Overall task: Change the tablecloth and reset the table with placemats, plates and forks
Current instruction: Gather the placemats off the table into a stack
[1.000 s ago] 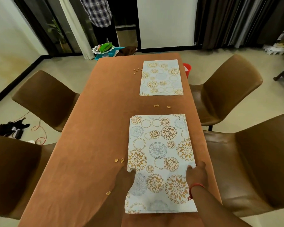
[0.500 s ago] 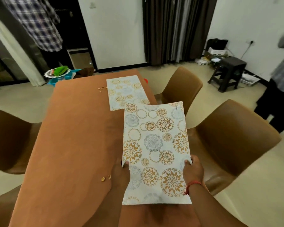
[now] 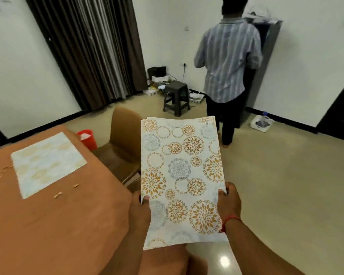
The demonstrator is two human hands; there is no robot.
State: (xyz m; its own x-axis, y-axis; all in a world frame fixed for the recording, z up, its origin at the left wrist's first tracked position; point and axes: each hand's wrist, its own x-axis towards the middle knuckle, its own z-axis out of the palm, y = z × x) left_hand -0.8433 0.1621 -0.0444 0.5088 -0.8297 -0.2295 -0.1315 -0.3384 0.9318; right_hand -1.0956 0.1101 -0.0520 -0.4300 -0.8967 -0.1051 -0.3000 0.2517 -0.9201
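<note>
A stack of white placemats (image 3: 182,175) printed with gold and grey flower circles is held in the air to the right of the table. My left hand (image 3: 139,210) grips its left edge and my right hand (image 3: 229,201), with a red thread at the wrist, grips its right edge. One more placemat (image 3: 48,162) lies flat on the orange-brown tablecloth (image 3: 58,225) at the far left. Several seed husks (image 3: 58,195) are scattered on the cloth near it.
A brown chair (image 3: 123,139) stands by the table's right side, with a red bucket (image 3: 87,138) behind it. A person in a striped shirt (image 3: 227,62) stands with their back turned near a dark stool (image 3: 176,97). Open floor lies to the right.
Both hands lifted the placemat stack off the table and carried it to the right, past the table edge. The view swung right, so the table now sits at the left.
</note>
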